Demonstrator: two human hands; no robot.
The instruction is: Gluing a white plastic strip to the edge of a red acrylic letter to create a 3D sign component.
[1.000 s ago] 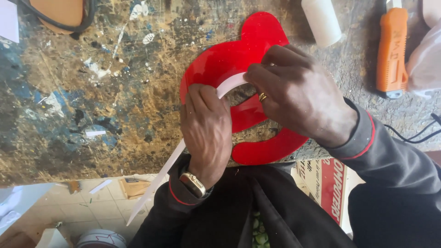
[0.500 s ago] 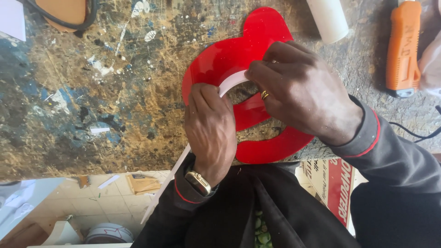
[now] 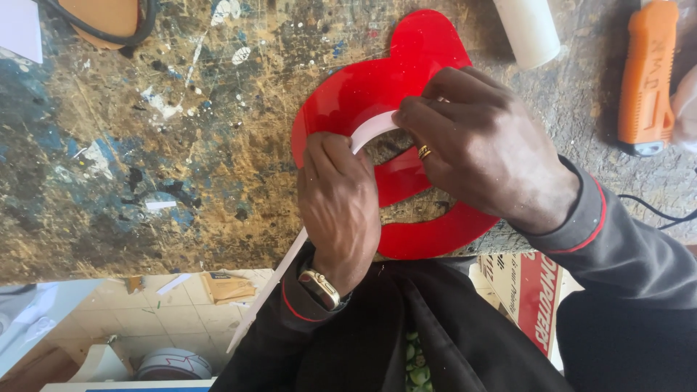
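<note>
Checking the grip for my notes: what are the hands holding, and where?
Both hands, left hand and right hand, pinch the white strip at its upper end, against the red cut-out.

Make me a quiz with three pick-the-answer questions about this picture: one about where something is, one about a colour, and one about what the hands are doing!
1. Where is the orange tool?
A. At the bench's far right
B. Under the red shape
C. On the floor

2. What colour is the big flat plastic shape?
A. Blue
B. Red
C. Green

3. What are the left hand and right hand doing?
A. Resting apart
B. Holding the orange tool
C. Pressing a white strip along the shape's inner edge

Answers: 1 A, it lies by the right edge. 2 B, it is glossy red. 3 C, both hands pinch the strip there.
</note>
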